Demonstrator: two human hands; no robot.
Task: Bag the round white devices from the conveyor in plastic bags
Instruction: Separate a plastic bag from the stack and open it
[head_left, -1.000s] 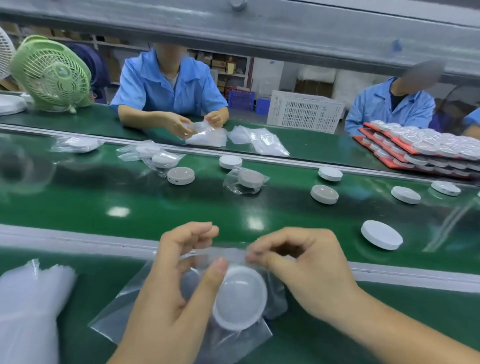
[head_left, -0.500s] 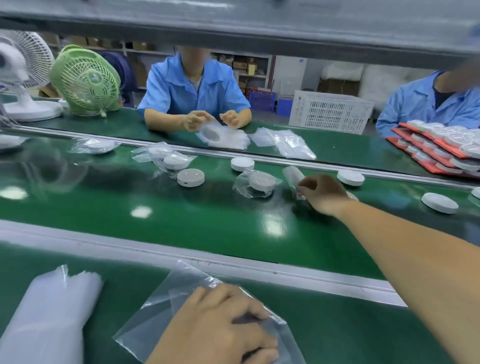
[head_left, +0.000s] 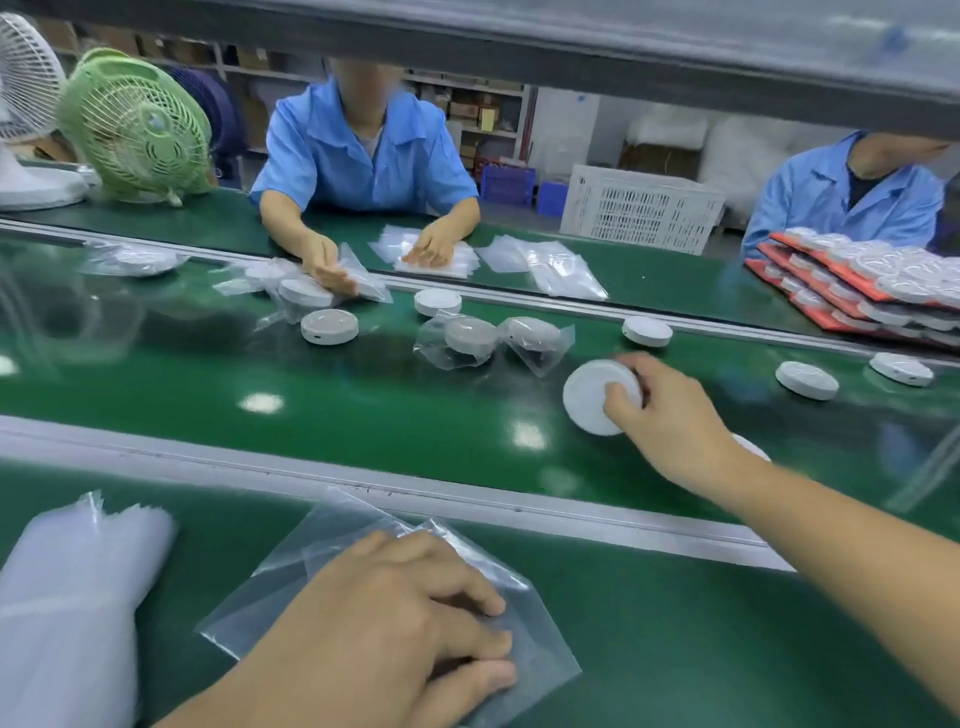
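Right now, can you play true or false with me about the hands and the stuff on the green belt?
1. The right hand grips a round white device. True.
2. The left hand holds a device too. False: it rests on a flat plastic bag.
3. The fan is red. False: it is green.
4. Some devices on the conveyor are already in bags, like this bagged device. True.
5. The crate is black. False: it is white.
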